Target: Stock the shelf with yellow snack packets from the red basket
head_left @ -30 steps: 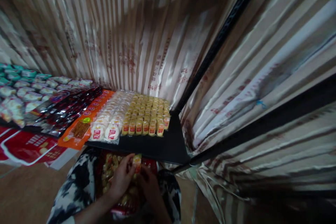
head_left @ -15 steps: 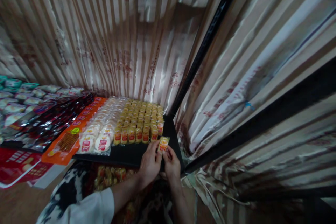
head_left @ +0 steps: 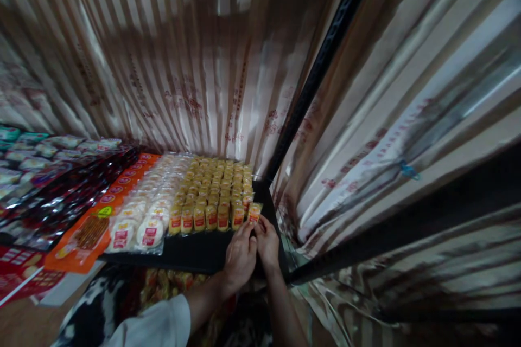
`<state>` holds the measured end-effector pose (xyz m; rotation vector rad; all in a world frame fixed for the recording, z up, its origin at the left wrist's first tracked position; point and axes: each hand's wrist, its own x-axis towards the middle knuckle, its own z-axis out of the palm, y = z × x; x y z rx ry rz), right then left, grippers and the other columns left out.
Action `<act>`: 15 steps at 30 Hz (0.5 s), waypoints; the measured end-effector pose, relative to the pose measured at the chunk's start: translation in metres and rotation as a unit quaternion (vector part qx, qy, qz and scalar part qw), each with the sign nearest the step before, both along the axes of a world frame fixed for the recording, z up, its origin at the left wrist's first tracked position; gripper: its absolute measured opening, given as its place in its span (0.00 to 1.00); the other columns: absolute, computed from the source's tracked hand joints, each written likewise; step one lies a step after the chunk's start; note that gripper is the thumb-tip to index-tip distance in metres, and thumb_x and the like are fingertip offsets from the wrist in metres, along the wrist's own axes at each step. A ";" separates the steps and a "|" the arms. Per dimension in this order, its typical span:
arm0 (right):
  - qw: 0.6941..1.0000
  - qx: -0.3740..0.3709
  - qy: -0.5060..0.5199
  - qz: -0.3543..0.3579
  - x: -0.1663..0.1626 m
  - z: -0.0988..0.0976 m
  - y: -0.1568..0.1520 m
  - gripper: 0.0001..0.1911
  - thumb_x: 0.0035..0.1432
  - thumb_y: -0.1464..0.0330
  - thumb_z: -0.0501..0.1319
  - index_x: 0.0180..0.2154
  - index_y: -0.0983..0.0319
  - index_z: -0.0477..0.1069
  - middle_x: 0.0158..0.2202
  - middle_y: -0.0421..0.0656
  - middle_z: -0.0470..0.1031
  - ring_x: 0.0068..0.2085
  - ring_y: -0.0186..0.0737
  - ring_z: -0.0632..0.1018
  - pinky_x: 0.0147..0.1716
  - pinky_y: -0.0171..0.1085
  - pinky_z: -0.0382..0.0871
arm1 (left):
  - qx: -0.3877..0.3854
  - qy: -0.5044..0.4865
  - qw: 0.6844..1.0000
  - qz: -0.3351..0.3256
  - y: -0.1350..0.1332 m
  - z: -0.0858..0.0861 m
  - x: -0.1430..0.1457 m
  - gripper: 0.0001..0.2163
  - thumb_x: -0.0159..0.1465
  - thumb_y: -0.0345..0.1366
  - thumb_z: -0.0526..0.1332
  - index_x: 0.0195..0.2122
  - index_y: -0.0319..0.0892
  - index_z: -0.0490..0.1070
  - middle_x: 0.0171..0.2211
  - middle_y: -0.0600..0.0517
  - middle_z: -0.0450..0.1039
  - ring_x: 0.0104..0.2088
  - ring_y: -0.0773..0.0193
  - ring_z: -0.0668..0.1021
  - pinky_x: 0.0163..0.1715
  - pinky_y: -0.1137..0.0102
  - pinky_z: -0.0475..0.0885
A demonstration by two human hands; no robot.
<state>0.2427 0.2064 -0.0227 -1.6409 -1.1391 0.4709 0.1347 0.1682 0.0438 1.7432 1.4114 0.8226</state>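
Between the fingertips of both hands is a small yellow snack packet with a red and orange label, upright at the front right end of the packet rows. My left hand pinches it from the left, fingers closed. From the right, my right hand grips its lower edge. Beside it stand tight rows of matching yellow packets on a black shelf. The lower part of the held packet is hidden by my fingers.
Left of the rows lie clear-wrapped round white crackers, an orange snack bag and dark shiny packets. A black post rises at the shelf's right corner before striped curtains. More yellow packets lie below the shelf.
Both hands have moved the yellow packet forward, up against the right end of the front row. The camera view has also shifted slightly.
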 end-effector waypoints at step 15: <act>0.998 0.025 -0.063 0.017 -0.011 -0.004 0.010 0.25 0.54 0.59 0.53 0.51 0.62 0.67 0.46 0.48 0.72 0.44 0.42 0.73 0.43 0.42 0.68 | 0.042 0.024 0.999 0.009 0.008 -0.014 -0.013 0.20 0.61 0.29 0.46 0.52 0.37 0.67 0.52 0.46 0.69 0.54 0.61 0.69 0.57 0.64 0.61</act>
